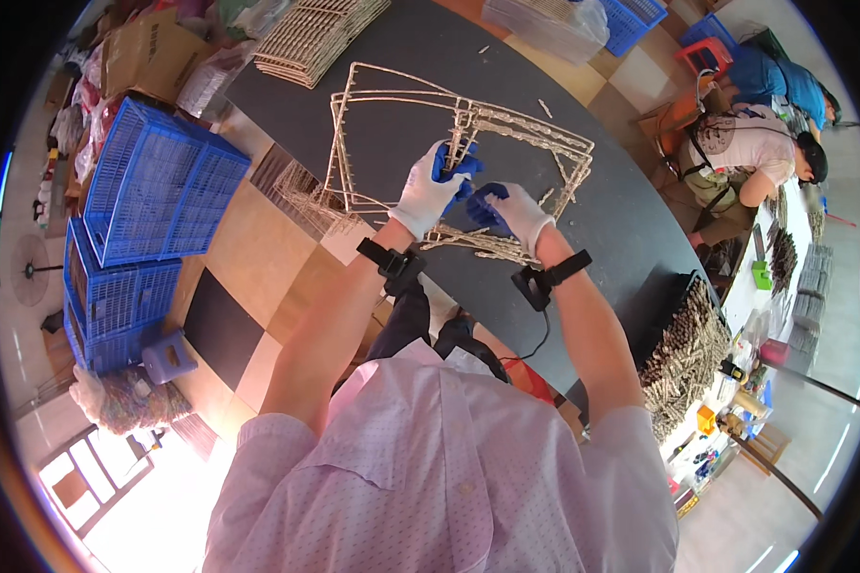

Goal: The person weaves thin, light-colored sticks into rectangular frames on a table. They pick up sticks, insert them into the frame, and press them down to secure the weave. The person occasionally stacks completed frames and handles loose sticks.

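My left hand (pixel 437 188), in a white glove with blue-coated fingers, is closed around thin beige twisted strips (pixel 462 122) that stand up from its fingers. They overlap a rectangular beige wrapped wire frame (pixel 338 143) lying on the dark table, and I cannot tell whether they are joined to it. Just to the right, my right hand (pixel 511 212) wears the same kind of glove. Its fingers are curled together, and whatever they hold is hidden. Below both hands lies a loose bundle of beige twisted strips (pixel 483 246) near the table's edge.
The dark table (pixel 401 38) carries a stack of beige woven panels (pixel 317 38) at its far left. A black crate of twisted strips (pixel 683 353) stands at right. Blue plastic crates (pixel 153 181) are stacked on the left floor. Two people (pixel 750 153) work at the far right.
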`<state>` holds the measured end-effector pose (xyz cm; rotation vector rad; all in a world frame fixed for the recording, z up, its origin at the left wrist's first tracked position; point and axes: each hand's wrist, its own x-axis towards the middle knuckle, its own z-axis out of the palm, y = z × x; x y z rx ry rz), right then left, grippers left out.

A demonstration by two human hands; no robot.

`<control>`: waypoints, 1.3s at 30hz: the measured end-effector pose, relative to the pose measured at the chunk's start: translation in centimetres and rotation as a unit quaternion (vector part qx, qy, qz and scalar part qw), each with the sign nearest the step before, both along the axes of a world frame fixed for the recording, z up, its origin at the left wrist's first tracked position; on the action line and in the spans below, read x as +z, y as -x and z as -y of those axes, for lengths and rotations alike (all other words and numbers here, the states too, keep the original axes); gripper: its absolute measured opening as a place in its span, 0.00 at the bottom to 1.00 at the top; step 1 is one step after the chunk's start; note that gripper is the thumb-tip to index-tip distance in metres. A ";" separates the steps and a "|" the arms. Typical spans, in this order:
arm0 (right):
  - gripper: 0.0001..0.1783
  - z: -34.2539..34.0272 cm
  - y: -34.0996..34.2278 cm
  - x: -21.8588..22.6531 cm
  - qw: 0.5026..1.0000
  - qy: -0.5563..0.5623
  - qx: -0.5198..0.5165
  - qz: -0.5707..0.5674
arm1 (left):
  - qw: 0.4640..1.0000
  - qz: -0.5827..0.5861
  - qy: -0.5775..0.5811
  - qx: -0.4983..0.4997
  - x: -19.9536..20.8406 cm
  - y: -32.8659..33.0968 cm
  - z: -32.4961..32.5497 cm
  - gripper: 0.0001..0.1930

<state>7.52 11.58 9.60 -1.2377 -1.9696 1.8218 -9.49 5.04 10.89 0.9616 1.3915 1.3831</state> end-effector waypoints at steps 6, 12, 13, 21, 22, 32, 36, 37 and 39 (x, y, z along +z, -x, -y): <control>0.19 -0.2 1.4 -0.8 0.957 0.004 0.288 0.038 | 0.999 0.021 0.021 -0.025 1.0 -0.4 -0.2 0.17; 0.19 0.4 1.5 -1.3 0.943 -0.060 0.321 0.065 | 0.999 -0.038 0.023 0.014 -0.6 -0.8 -0.3 0.15; 0.18 0.9 1.7 -2.6 0.940 -0.130 0.305 0.087 | 0.997 -0.068 0.019 0.025 -0.9 -1.0 -0.5 0.15; 0.15 4.5 1.8 -3.0 0.865 -0.466 0.169 0.078 | 0.959 0.126 0.141 0.212 -2.2 2.4 -0.7 0.12; 0.15 4.5 1.8 -3.6 0.866 -0.470 0.159 0.064 | 0.955 0.151 0.147 0.208 -2.2 2.6 -0.6 0.12; 0.15 2.0 3.3 -5.1 0.961 -0.084 0.197 0.175 | 0.998 0.037 0.054 0.019 -1.3 0.3 0.9 0.18; 0.17 3.7 3.4 -4.7 0.953 -0.201 0.141 0.176 | 0.997 -0.033 0.028 0.069 -3.5 0.9 0.7 0.17; 0.17 4.6 3.2 -4.2 0.944 -0.262 0.114 0.163 | 0.994 0.014 0.039 0.103 -3.0 1.0 0.7 0.16; 0.17 4.9 2.9 -4.1 0.910 -0.385 0.103 0.113 | 0.974 0.097 0.074 0.190 -2.9 2.1 0.2 0.11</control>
